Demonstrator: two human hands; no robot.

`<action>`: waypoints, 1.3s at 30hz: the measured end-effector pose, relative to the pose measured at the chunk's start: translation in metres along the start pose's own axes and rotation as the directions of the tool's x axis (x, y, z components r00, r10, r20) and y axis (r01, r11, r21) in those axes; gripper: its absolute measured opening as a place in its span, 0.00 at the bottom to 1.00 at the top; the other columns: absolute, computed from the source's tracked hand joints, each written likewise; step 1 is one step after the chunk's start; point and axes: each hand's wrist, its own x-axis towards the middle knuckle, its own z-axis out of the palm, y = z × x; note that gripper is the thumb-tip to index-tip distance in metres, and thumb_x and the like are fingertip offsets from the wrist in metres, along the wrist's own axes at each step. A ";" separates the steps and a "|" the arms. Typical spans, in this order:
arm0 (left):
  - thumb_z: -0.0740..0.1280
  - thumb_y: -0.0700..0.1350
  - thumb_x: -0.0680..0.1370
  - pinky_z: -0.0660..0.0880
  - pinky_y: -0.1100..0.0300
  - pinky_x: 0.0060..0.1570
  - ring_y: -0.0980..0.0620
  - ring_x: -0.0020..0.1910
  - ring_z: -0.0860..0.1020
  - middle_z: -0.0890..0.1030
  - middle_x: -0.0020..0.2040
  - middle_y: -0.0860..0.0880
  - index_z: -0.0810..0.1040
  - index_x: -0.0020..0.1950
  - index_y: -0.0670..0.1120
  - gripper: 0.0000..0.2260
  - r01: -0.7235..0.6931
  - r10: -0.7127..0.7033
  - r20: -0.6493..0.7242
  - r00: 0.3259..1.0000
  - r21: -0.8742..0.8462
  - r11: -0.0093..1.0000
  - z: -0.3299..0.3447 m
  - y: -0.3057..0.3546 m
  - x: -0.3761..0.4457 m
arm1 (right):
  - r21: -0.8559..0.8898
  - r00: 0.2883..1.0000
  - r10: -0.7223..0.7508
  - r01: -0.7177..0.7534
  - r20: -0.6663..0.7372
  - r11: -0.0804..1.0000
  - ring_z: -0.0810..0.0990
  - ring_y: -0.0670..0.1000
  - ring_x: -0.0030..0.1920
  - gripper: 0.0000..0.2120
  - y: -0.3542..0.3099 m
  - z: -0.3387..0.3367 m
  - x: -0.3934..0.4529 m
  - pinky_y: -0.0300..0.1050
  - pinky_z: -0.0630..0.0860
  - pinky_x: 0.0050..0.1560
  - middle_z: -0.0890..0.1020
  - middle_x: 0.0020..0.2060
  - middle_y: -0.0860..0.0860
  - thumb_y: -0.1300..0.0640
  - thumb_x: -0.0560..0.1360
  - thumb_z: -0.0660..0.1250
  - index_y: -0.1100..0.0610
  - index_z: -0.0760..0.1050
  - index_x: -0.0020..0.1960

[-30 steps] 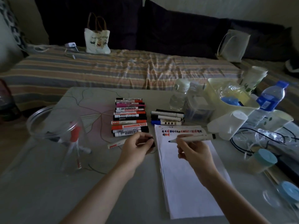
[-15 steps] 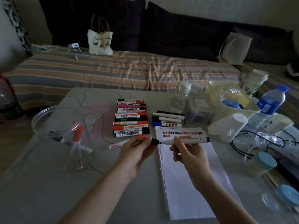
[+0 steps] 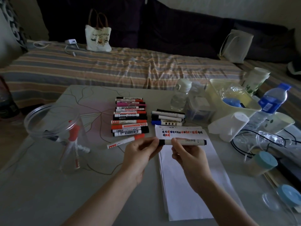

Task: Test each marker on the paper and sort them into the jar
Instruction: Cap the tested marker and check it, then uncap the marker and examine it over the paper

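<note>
While both hands meet over the top of the paper, the scene reads from left to right as follows.

Jar: the clear jar point(image 3: 53, 128) stands open at the left of the frame on the bench point(image 3: 40, 193); a red-capped marker and a few others lean inside it.

Loose marker: a white marker with a red cap point(image 3: 125, 141) lies slanted on the bench, just left of the left hand.

Marker stack: a row of red, black and pink markers point(image 3: 130, 118) lies side by side at the centre of the frame, above the hands.

Left hand: the left hand point(image 3: 140, 154) sits at lower centre, its fingers point(image 3: 153, 141) pinching the black cap end of the held marker.

Held marker: the white-barrelled marker point(image 3: 184, 142) lies level between both hands, over the top edge of the paper; its cap looks seated on the barrel.

Right hand: the right hand point(image 3: 189, 157) is just right of the left one, its fingers point(image 3: 176, 142) curled round the marker's barrel from below.

Paper: the white paper stack point(image 3: 195, 185) runs from centre to the lower right, with a row of red, blue and black test marks along its top.

Second group: a few black and blue markers point(image 3: 167, 118) lie above the paper.

Right side: a pale bin point(image 3: 216, 98), a blue-labelled water bottle point(image 3: 270, 101) and teal-lidded containers point(image 3: 263, 162) crowd the right of the bench.
</note>
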 end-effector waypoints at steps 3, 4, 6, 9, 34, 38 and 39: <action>0.72 0.38 0.74 0.78 0.62 0.49 0.51 0.46 0.85 0.86 0.45 0.46 0.84 0.50 0.43 0.06 -0.075 0.080 -0.070 0.994 0.071 0.995 0.004 -0.004 -0.004 | 0.109 0.997 0.080 -0.080 0.001 0.991 0.78 0.50 0.36 0.10 0.005 0.002 0.000 0.44 0.78 0.45 0.80 0.33 0.53 0.56 0.71 0.72 0.62 0.80 0.48; 0.72 0.38 0.74 0.78 0.63 0.48 0.52 0.45 0.85 0.86 0.45 0.47 0.84 0.50 0.44 0.06 -0.090 0.098 -0.081 0.992 0.099 0.991 0.005 -0.005 -0.004 | 0.137 0.995 0.104 -0.104 0.009 0.985 0.78 0.50 0.36 0.11 0.005 0.002 0.000 0.44 0.78 0.46 0.80 0.34 0.54 0.55 0.70 0.72 0.62 0.80 0.48; 0.73 0.39 0.73 0.78 0.65 0.45 0.52 0.45 0.85 0.86 0.44 0.47 0.84 0.49 0.46 0.06 -0.104 0.116 -0.096 0.989 0.123 0.987 0.007 -0.005 -0.004 | 0.181 0.991 0.133 -0.136 0.029 0.974 0.78 0.49 0.36 0.12 0.006 0.001 -0.001 0.44 0.78 0.46 0.79 0.34 0.54 0.55 0.70 0.72 0.63 0.79 0.47; 0.73 0.38 0.73 0.77 0.70 0.39 0.55 0.42 0.85 0.86 0.42 0.48 0.84 0.47 0.46 0.05 -0.104 0.115 -0.100 0.988 0.113 0.988 0.010 -0.005 -0.005 | 0.196 0.986 0.162 -0.166 0.036 0.966 0.77 0.49 0.35 0.09 0.005 -0.002 -0.002 0.43 0.78 0.45 0.79 0.33 0.54 0.57 0.72 0.71 0.63 0.78 0.47; 0.71 0.41 0.75 0.76 0.59 0.53 0.54 0.55 0.77 0.75 0.60 0.54 0.76 0.62 0.50 0.17 -0.342 0.452 0.335 0.827 0.937 -0.069 -0.064 0.024 0.043 | -0.856 0.901 -0.379 0.356 0.209 0.374 0.78 0.45 0.39 0.10 -0.021 -0.018 0.105 0.33 0.72 0.42 0.85 0.46 0.52 0.56 0.77 0.69 0.56 0.82 0.56; 0.71 0.44 0.75 0.73 0.58 0.56 0.53 0.56 0.74 0.73 0.61 0.54 0.75 0.62 0.50 0.17 -0.241 0.374 0.288 0.882 0.956 -0.169 -0.083 0.023 0.048 | -0.915 0.914 -0.352 0.303 0.201 0.267 0.81 0.56 0.46 0.11 -0.035 -0.005 0.177 0.49 0.79 0.49 0.84 0.49 0.55 0.54 0.79 0.66 0.53 0.80 0.59; 0.71 0.45 0.75 0.73 0.59 0.56 0.53 0.56 0.74 0.74 0.61 0.54 0.75 0.63 0.50 0.16 -0.229 0.374 0.281 0.884 0.957 -0.177 -0.085 0.023 0.050 | -0.926 0.915 -0.326 0.315 0.238 0.206 0.81 0.56 0.45 0.10 -0.034 -0.001 0.191 0.51 0.80 0.48 0.84 0.49 0.55 0.54 0.79 0.65 0.52 0.79 0.59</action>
